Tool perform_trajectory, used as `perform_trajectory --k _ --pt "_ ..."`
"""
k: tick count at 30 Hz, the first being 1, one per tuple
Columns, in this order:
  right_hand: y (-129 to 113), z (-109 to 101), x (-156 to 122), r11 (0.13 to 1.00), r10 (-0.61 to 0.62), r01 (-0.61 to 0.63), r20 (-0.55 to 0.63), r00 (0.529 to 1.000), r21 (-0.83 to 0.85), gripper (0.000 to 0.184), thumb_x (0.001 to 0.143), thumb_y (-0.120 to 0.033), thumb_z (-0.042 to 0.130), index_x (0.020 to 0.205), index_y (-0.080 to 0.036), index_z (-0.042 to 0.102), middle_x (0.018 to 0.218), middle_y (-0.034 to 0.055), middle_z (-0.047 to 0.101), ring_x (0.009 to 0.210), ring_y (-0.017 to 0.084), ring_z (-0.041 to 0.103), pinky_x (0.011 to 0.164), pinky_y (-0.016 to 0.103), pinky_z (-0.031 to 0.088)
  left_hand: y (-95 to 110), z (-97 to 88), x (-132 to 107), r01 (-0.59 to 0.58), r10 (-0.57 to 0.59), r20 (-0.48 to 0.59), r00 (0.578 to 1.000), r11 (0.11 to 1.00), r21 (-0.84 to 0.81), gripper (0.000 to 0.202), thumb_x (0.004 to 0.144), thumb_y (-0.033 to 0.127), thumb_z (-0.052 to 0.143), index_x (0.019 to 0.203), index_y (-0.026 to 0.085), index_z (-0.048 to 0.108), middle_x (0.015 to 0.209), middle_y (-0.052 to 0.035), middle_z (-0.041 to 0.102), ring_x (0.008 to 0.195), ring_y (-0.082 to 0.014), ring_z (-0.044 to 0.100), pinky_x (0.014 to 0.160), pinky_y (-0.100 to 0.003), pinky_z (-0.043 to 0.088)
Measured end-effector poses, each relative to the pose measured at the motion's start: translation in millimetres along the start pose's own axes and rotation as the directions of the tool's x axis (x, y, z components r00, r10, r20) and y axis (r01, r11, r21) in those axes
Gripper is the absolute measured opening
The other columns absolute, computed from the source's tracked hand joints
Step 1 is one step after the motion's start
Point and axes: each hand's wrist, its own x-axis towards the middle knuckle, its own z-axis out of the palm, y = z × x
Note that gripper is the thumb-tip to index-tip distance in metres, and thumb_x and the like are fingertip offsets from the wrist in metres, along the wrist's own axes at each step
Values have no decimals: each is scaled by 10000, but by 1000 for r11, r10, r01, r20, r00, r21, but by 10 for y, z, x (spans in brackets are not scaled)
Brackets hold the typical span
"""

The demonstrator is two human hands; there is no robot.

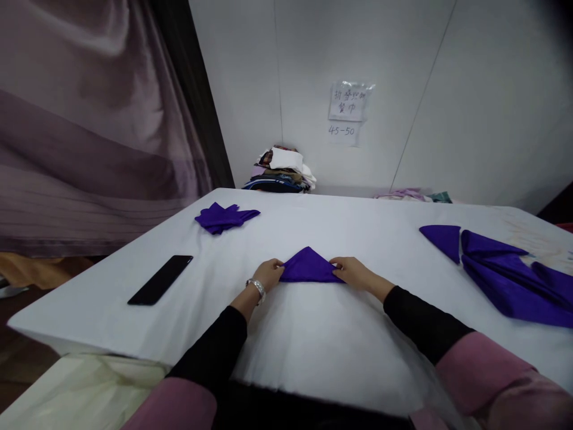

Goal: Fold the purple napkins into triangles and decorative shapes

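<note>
Head camera view is showing a folded purple napkin [308, 267] lying on the white tabletop [340, 352], to the right of a black smartphone [161, 279], forming a low triangle whose peak is pointing away from the wearer. The left hand [269, 275] is pinching the triangle's corner nearer the smartphone, while the right hand [356, 273] is pinching the corner farther from it. A crumpled purple napkin [220, 218] is resting beyond the smartphone, and more purple cloth [501, 280] is lying far to its right. The step in hand seems to be folding and squaring the triangle; the next move is probably calling for an even pinch at both corners, so the edges are staying aligned.
</note>
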Motion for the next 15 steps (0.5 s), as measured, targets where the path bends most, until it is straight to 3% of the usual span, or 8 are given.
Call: perform_trajectory --k 3,6,11,15 --pt "-22 25 -30 999 -22 21 -4 1000 -38 359 797 -248 503 1134 -210 623 963 57 693 817 209 639 724 316 489 25 -61 -42 2 -2 8 1000 1000 -3 320 863 385 408 761 195 644 593 8 617 544 -134 584 518 -233 449" --pt "-60 19 -54 993 -60 59 -9 998 -103 345 807 -246 487 1119 -202 629 986 63 693 835 211 642 724 307 489 18 -78 -78 -12 12 3 1000 1000 13 371 850 485 413 822 203 653 689 2 663 623 -147 616 547 -237 456" --pt "-83 -18 -103 965 -104 105 17 994 -238 321 831 -249 466 1106 -215 626 986 58 690 860 216 640 723 304 481 -14 0 -92 -8 16 -67 998 991 132 229 817 372 506 826 197 653 798 -19 691 770 -170 626 658 -258 448" --pt "-156 -24 -141 904 -116 103 -5 993 -415 305 835 -211 460 1085 -161 626 1009 121 662 915 257 618 773 362 470 7 47 -109 18 9 -105 994 968 251 192 792 356 524 832 213 645 859 -39 696 838 -210 617 695 -300 428"
